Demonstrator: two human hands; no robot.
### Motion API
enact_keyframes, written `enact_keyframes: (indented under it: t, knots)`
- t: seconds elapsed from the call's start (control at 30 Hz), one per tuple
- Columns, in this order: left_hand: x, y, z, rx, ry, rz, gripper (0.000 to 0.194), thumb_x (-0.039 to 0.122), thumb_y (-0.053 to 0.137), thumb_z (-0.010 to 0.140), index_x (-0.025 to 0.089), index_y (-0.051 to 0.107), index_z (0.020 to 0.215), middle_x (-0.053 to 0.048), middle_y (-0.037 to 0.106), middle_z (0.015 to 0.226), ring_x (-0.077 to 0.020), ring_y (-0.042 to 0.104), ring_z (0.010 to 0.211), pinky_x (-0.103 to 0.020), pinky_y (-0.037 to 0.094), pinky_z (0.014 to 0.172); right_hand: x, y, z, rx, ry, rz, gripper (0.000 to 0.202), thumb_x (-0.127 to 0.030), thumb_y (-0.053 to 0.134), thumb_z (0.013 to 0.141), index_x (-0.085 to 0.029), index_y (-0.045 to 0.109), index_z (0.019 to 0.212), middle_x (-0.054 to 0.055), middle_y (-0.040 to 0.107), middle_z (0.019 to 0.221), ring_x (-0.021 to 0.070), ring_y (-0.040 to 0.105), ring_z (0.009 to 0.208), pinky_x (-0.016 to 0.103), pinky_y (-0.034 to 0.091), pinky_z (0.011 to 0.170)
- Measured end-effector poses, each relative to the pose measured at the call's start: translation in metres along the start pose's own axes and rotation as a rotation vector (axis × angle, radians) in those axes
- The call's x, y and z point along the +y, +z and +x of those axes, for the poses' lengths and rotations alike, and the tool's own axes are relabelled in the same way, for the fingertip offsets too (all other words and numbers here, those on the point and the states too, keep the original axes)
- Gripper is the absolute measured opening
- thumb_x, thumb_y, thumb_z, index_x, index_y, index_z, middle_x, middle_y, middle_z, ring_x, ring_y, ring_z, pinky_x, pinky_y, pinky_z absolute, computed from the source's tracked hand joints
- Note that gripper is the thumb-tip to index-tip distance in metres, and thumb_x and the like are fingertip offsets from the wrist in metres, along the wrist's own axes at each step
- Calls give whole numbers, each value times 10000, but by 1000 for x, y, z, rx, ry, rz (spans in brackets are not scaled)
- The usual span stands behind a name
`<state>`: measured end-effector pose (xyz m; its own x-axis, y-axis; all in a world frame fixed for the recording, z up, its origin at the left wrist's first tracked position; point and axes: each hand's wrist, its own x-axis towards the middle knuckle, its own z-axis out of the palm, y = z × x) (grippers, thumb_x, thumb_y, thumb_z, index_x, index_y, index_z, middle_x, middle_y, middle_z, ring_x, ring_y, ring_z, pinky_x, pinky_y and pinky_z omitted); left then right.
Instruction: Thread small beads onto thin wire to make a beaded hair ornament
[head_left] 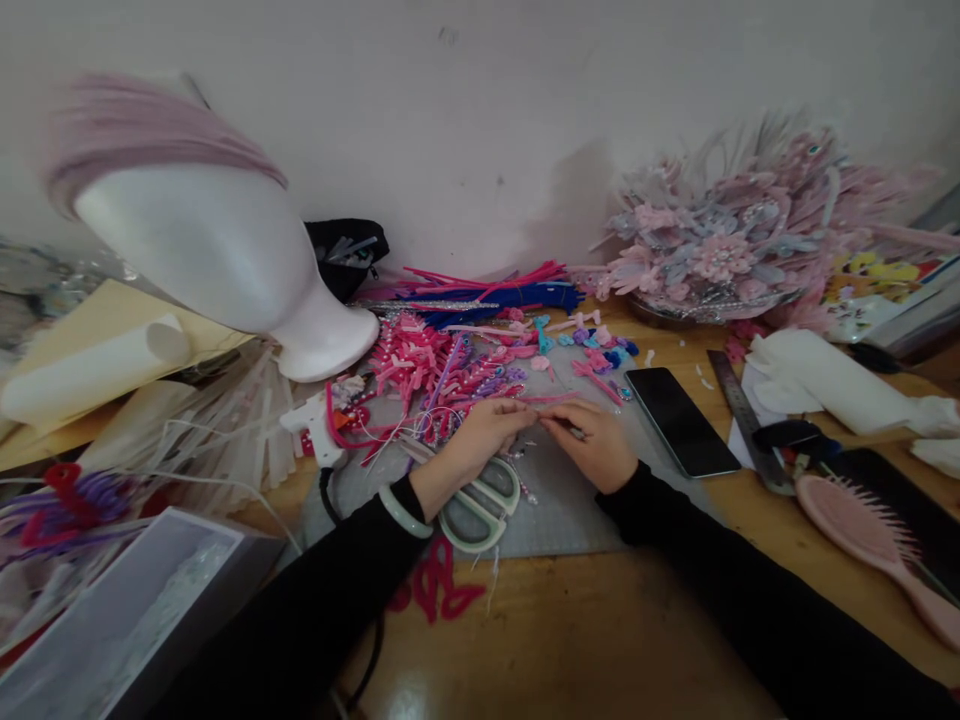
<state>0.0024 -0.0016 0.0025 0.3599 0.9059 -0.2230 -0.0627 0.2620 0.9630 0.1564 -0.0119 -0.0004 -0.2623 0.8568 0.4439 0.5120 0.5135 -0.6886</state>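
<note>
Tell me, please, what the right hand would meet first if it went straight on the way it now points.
Most likely the left hand: the right hand points toward it above the grey mat, with little gap showing. Depth is unclear, so I cannot tell whether they touch.

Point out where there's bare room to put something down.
Widest: the bare wooden table between the left sleeve and right sleeve, nearer than the grey mat, right of the red loops. Smaller: wood bordered by the phone, hairbrush and right sleeve. It is crowded at the pink pile beyond the left hand, and around the mannequin head.
</note>
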Motion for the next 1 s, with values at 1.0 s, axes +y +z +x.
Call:
enact_keyframes:
  t: [1.0]
  knots:
    - [3, 12, -13, 213, 281, 539, 110, 229, 494, 694, 140, 545, 733, 77, 325, 477, -49, 314, 450, -175, 256, 452, -10, 2, 1, -107, 402, 334, 129, -242, 482, 688, -181, 503, 576, -44, 484, 480, 88, 463, 459, 214, 371, 483]
